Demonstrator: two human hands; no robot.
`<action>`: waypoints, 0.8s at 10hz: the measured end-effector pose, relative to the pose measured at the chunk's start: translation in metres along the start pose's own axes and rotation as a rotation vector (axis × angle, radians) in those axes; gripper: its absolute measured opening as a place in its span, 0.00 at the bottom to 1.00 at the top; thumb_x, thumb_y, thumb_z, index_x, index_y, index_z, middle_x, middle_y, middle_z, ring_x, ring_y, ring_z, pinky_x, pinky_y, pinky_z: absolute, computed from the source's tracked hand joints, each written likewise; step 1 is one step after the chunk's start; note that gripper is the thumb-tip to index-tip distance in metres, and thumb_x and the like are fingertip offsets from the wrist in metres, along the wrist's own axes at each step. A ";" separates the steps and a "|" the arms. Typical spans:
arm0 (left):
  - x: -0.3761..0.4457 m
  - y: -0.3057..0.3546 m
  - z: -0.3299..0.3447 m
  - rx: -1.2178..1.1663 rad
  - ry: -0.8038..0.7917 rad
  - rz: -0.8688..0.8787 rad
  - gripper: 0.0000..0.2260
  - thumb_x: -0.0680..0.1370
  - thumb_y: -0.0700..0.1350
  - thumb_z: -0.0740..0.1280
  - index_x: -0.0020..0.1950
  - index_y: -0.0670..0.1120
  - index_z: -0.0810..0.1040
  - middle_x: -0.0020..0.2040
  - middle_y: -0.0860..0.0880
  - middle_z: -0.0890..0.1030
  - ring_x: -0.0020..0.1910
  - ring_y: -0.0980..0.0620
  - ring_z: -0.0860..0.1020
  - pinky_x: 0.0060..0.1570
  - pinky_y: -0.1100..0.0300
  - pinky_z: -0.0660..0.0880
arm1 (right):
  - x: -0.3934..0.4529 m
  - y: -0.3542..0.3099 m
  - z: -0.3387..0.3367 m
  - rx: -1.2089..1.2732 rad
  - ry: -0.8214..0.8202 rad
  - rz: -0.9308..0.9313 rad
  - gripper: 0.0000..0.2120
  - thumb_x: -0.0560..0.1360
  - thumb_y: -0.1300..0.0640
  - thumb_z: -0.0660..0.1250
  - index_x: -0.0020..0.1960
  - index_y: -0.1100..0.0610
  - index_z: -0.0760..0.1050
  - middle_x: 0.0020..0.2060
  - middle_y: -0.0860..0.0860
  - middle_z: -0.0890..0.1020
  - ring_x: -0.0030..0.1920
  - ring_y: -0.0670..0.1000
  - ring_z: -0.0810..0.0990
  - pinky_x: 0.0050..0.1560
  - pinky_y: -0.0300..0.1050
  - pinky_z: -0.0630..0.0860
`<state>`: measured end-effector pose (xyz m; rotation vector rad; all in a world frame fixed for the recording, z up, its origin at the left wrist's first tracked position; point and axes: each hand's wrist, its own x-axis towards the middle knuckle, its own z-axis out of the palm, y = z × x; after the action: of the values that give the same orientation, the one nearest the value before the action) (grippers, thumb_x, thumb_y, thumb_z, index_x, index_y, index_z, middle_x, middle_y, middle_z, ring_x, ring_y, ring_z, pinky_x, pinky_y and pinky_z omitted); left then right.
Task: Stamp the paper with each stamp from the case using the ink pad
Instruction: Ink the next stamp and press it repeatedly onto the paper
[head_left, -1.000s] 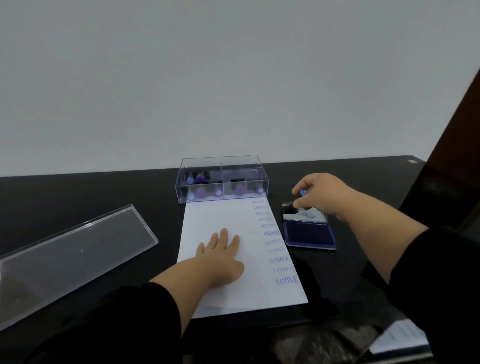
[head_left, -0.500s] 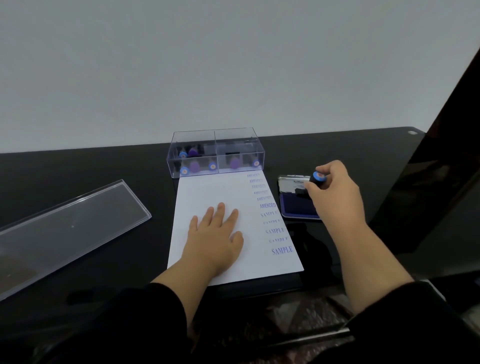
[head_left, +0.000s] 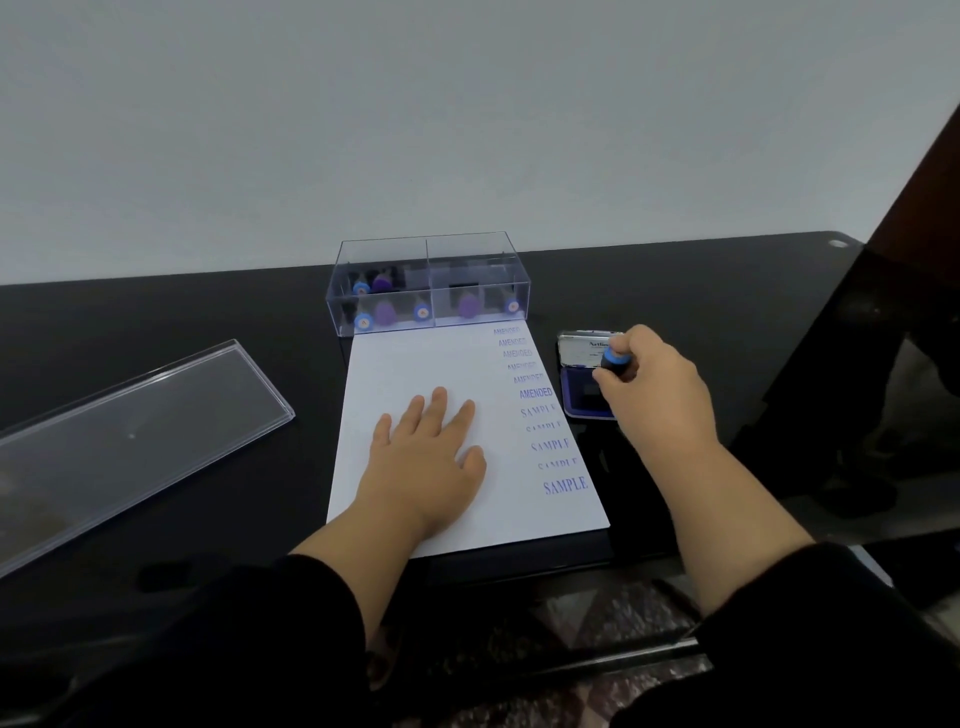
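While my left hand lies flat on the white paper sheet, already stamped AMENDED and SAMPLE, my right hand pinches a blue-capped black stamp over the purple ink pad, and I'd guess the clear plastic case has more to go.

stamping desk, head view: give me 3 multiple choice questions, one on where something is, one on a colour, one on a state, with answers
1. Where does the ink pad lie?
A. right of the paper
B. inside the case
C. on the clear lid

2. What colour are the printed words on the paper?
A. red
B. blue-purple
C. green

3. What is the left hand doing?
A. gripping a stamp
B. lifting the case
C. resting flat on the paper

Answers:
1. A, the pad sits on the black table just off the sheet's right edge.
2. B, AMENDED and SAMPLE show in blue-purple ink.
3. C, its fingers lie straight on the sheet, while the right hand holds the stamp over the pad.
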<state>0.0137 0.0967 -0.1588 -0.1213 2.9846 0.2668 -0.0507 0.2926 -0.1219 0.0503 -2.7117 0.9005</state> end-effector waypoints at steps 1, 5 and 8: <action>0.000 0.000 -0.001 -0.001 0.000 0.003 0.24 0.82 0.54 0.45 0.78 0.56 0.42 0.78 0.52 0.38 0.77 0.51 0.39 0.74 0.50 0.37 | -0.001 -0.001 0.004 -0.032 -0.012 0.015 0.08 0.77 0.57 0.63 0.56 0.53 0.70 0.46 0.50 0.75 0.41 0.51 0.73 0.37 0.43 0.68; -0.001 -0.001 -0.001 0.005 -0.004 0.008 0.24 0.82 0.55 0.45 0.78 0.56 0.42 0.78 0.51 0.39 0.77 0.51 0.39 0.73 0.49 0.37 | -0.005 -0.004 0.007 -0.154 -0.041 0.010 0.10 0.79 0.57 0.61 0.59 0.52 0.66 0.41 0.53 0.77 0.37 0.54 0.74 0.32 0.44 0.69; -0.001 0.000 -0.001 -0.004 -0.005 0.008 0.24 0.82 0.54 0.45 0.78 0.56 0.43 0.78 0.51 0.39 0.77 0.51 0.39 0.73 0.49 0.37 | -0.008 -0.006 0.006 -0.144 -0.036 0.009 0.10 0.79 0.57 0.60 0.59 0.53 0.66 0.39 0.52 0.75 0.38 0.55 0.74 0.32 0.44 0.68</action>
<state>0.0148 0.0967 -0.1573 -0.1092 2.9798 0.2739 -0.0440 0.2839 -0.1252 0.0249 -2.8041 0.7111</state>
